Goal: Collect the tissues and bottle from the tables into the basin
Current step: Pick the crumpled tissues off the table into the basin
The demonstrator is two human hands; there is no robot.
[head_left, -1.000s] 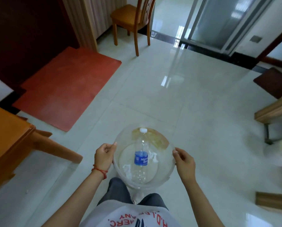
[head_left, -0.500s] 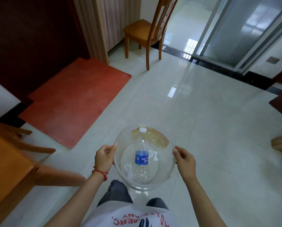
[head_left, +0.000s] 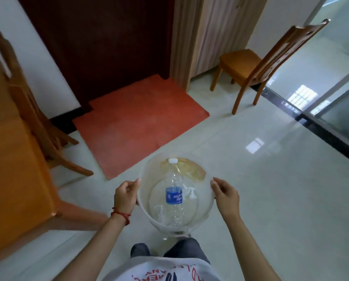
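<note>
I carry a clear plastic basin (head_left: 207, 209) in front of my waist, above the tiled floor. My left hand (head_left: 126, 196) grips its left rim and my right hand (head_left: 226, 194) grips its right rim. Inside lies a clear water bottle (head_left: 174, 196) with a blue label and white cap, its cap pointing away from me. Crumpled white tissues (head_left: 189, 192) lie beside the bottle, and more tissue (head_left: 159, 214) sits near the basin's front left.
An orange wooden table (head_left: 15, 179) stands close on my left with a wooden chair (head_left: 37, 122) behind it. A red mat (head_left: 137, 122) lies before a dark door. Another wooden chair (head_left: 257, 65) stands far right, beside glass sliding doors (head_left: 332, 110).
The view has swung to the left: the table and its chair now fill the left side, and the far chair has shifted right. Both hands keep the same hold on the basin.
</note>
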